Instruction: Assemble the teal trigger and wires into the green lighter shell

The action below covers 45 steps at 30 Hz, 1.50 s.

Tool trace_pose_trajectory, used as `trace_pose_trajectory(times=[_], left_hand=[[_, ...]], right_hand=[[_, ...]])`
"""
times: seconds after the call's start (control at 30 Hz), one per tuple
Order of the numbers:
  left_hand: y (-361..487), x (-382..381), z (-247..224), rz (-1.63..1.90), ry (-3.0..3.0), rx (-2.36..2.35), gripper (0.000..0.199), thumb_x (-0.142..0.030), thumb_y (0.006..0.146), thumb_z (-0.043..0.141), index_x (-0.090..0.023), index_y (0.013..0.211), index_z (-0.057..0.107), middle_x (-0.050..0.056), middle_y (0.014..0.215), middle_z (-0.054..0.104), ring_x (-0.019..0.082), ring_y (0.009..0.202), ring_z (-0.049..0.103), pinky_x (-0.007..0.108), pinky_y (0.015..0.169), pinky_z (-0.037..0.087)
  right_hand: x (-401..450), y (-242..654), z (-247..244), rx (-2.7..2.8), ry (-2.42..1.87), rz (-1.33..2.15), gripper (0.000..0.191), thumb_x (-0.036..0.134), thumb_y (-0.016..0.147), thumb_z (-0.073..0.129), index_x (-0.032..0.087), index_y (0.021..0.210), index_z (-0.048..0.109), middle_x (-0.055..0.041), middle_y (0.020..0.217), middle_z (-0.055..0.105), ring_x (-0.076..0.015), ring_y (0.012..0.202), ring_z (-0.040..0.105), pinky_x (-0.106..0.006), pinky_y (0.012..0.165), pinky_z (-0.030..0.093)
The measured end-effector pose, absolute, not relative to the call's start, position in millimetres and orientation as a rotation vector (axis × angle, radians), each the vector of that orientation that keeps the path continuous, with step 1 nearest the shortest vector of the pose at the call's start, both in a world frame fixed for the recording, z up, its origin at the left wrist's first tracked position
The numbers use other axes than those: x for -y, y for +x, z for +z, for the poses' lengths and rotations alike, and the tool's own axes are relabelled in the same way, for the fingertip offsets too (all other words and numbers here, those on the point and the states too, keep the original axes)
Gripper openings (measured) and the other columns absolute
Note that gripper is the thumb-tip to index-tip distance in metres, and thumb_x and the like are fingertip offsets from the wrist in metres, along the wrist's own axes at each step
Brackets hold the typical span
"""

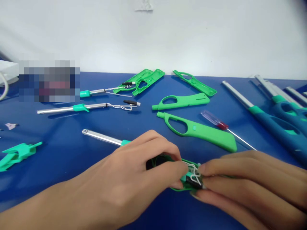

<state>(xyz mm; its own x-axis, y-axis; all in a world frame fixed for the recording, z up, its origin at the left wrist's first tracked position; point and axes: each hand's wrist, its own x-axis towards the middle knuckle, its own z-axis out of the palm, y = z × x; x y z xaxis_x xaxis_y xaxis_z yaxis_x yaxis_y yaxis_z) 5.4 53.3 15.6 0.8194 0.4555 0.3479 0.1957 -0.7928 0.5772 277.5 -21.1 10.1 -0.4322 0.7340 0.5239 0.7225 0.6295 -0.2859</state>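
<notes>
Two bare hands, left [124, 179] and right [251, 182], no sleeves or gloves

place: small assembly workbench, workshop-like
surface: blue table [59, 159] against a plain white wall [192, 38]
parts: green plastic handle shells [199, 131], centre; metal tubes with wires [72, 108], left
tool: screwdriver [216, 123], right of centre
finished pieces: teal lighters [275, 124], far right

Table [72, 159]: deep blue, plain. Wall [168, 32], top of frame: white.
Shell halves [199, 132], centre: bright green.
Metal tubes [64, 109], upper left: silver, teal collars, white wires, black tips.
Screwdriver [214, 120], right of centre: clear handle, red band.
Finished lighters [275, 121], far right: dark teal-blue, green accents.
Clip piece [16, 155], lower left: mint green.
Part between hands [192, 179]: green, black block, white wire.
</notes>
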Motion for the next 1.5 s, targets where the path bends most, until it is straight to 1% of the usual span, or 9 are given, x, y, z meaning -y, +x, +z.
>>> trace_pose_trajectory(times=[0.2, 0.33, 0.43, 0.6, 0.77, 0.83, 1.17, 1.37, 1.5], left_hand=[[7, -49, 13, 0.693, 2.404, -0.553, 0.016, -0.014, 0.123, 0.061, -0.028, 0.127, 0.069, -0.006, 0.127, 0.075, 0.009, 0.112, 0.071, 0.018, 0.103, 0.059], [9, -49, 13, 0.700, 2.331, -0.594, 0.016, -0.014, 0.119, 0.070, -0.030, 0.115, 0.070, -0.010, 0.120, 0.076, 0.007, 0.103, 0.075, 0.016, 0.096, 0.062], [12, -50, 15, 0.686, 2.203, -0.671, 0.016, -0.018, 0.117, 0.074, -0.034, 0.115, 0.075, -0.012, 0.111, 0.081, 0.006, 0.092, 0.078, 0.015, 0.088, 0.064], [15, -48, 15, 0.707, 2.043, -0.826, 0.014, -0.028, 0.113, 0.082, -0.041, 0.110, 0.078, -0.015, 0.100, 0.081, 0.005, 0.083, 0.077, 0.010, 0.070, 0.060], [12, -43, 9, 0.707, 1.966, -0.863, 0.006, -0.035, 0.116, 0.080, -0.040, 0.114, 0.081, -0.012, 0.104, 0.083, 0.008, 0.087, 0.081, 0.013, 0.067, 0.062], [12, -43, 8, 0.694, 1.960, -0.862, 0.007, -0.033, 0.116, 0.080, -0.039, 0.113, 0.081, -0.010, 0.103, 0.082, 0.009, 0.085, 0.080, 0.015, 0.067, 0.062], [15, -45, 5, 0.731, 2.034, -0.822, 0.010, -0.027, 0.114, 0.080, -0.036, 0.116, 0.077, -0.007, 0.106, 0.082, 0.013, 0.087, 0.078, 0.020, 0.070, 0.065], [15, -46, 3, 0.724, 2.350, -0.661, 0.022, -0.017, 0.115, 0.065, -0.034, 0.119, 0.078, -0.003, 0.118, 0.082, 0.017, 0.100, 0.076, 0.028, 0.087, 0.064], [13, -45, 2, 0.711, 2.329, -0.659, 0.023, -0.017, 0.115, 0.064, -0.034, 0.120, 0.078, -0.003, 0.119, 0.081, 0.016, 0.099, 0.075, 0.027, 0.086, 0.063]], right_hand=[[23, 279, 12, 2.191, -1.156, 0.086, 0.025, 0.061, 0.109, 0.086, 0.037, 0.115, 0.089, -0.0032, 0.101, 0.086, -0.0318, 0.097, 0.087, -0.040, 0.081, 0.077], [27, 285, 12, 2.161, -1.225, 0.158, 0.016, 0.043, 0.123, 0.070, 0.033, 0.112, 0.077, 0.0032, 0.100, 0.084, -0.0183, 0.086, 0.085, -0.026, 0.077, 0.072], [29, 287, 12, 2.183, -1.228, 0.134, 0.021, 0.041, 0.128, 0.060, 0.034, 0.113, 0.072, 0.0065, 0.100, 0.083, -0.0135, 0.084, 0.084, -0.024, 0.075, 0.070], [29, 288, 12, 2.158, -1.245, 0.132, 0.022, 0.042, 0.126, 0.062, 0.036, 0.110, 0.076, 0.0052, 0.101, 0.084, -0.0165, 0.083, 0.085, -0.027, 0.072, 0.070], [17, 281, 17, 2.199, -1.191, 0.135, 0.026, 0.063, 0.110, 0.083, 0.038, 0.113, 0.091, -0.0045, 0.105, 0.087, -0.0343, 0.105, 0.088, -0.042, 0.084, 0.078], [12, 276, 19, 2.213, -1.173, 0.132, 0.031, 0.068, 0.107, 0.085, 0.040, 0.116, 0.092, -0.0052, 0.107, 0.087, -0.0366, 0.110, 0.087, -0.045, 0.088, 0.078], [13, 274, 18, 2.214, -1.147, 0.232, 0.035, 0.070, 0.106, 0.085, 0.039, 0.120, 0.093, -0.0048, 0.109, 0.088, -0.0362, 0.114, 0.088, -0.043, 0.089, 0.079], [10, 276, 20, 2.202, -1.131, 0.294, 0.036, 0.069, 0.106, 0.084, 0.039, 0.123, 0.093, -0.0043, 0.111, 0.089, -0.0356, 0.116, 0.088, -0.042, 0.090, 0.079], [11, 283, 20, 2.195, -1.123, 0.346, 0.035, 0.067, 0.107, 0.084, 0.039, 0.125, 0.092, -0.0037, 0.111, 0.090, -0.0347, 0.114, 0.089, -0.041, 0.089, 0.079]])
